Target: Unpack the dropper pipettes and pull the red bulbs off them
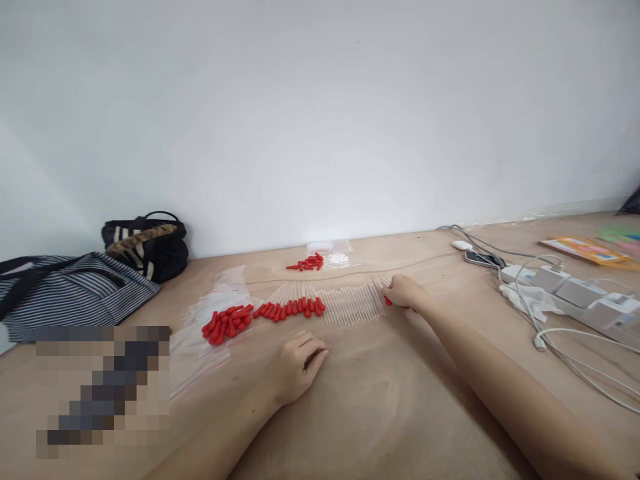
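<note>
A row of clear thin tubes (353, 303) lies side by side on the tan table (380, 407). To their left lie tubes fitted with red caps (293, 308), and a heap of loose red caps (227, 323) rests on a clear plastic bag (200, 347). A smaller group of red caps (307, 263) sits farther back beside another clear bag (333, 252). My right hand (404, 292) is at the right end of the tube row, fingers pinched on a red cap (387, 301). My left hand (296, 365) rests on the table in front of the capped tubes, fingers curled, holding nothing visible.
A striped cloth bag (65, 290) and a black bag (147, 247) sit at the left by the white wall. At the right lie a power strip with chargers and cables (575, 293), a phone (483, 259), and coloured papers (587, 250). A blurred patch covers the lower left.
</note>
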`<action>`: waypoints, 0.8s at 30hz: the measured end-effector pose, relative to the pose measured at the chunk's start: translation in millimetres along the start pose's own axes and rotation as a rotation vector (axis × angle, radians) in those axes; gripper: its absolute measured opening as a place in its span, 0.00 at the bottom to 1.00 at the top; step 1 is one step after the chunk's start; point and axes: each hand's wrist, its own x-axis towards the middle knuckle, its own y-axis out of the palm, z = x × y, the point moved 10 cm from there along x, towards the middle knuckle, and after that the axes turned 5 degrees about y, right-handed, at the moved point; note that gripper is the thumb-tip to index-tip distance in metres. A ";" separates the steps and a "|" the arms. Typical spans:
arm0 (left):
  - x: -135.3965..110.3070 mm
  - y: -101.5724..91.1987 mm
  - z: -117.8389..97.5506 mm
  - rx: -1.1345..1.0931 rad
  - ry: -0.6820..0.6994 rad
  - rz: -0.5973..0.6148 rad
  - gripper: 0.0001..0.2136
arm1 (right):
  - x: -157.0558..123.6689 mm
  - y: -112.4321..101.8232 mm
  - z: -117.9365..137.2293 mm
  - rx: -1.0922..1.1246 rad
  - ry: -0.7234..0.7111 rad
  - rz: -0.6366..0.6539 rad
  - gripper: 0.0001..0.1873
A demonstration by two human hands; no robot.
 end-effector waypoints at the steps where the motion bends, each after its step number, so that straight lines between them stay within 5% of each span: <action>1: -0.1 -0.2 0.6 -0.006 -0.001 -0.003 0.08 | -4.7 -1.3 2.3 0.039 -0.018 0.016 0.12; 6: -0.5 1.5 15.6 -0.146 -0.177 -0.057 0.07 | -49.5 20.4 31.8 0.254 -0.162 0.120 0.21; 9: 0.3 12.1 21.0 -0.368 -0.320 -0.094 0.14 | -89.9 54.7 74.2 0.679 -0.408 0.327 0.22; 13: 4.3 31.7 14.3 -0.619 -0.362 -0.056 0.15 | -107.2 79.2 89.1 0.933 -0.457 0.316 0.20; 16: 2.0 28.5 19.3 -0.509 -0.380 -0.047 0.13 | -102.7 70.1 76.6 0.814 -0.458 0.129 0.17; 18: 1.0 18.7 22.1 -0.326 -0.353 -0.041 0.12 | -106.0 39.9 64.7 0.659 -0.535 -0.154 0.14; 21: 3.3 10.8 17.0 -0.111 -0.243 0.008 0.11 | -145.4 -3.4 66.0 0.342 -0.868 -0.648 0.08; 24: 5.8 17.3 9.5 -0.042 -0.151 0.068 0.11 | -178.2 6.3 80.7 0.039 -1.181 -0.796 0.11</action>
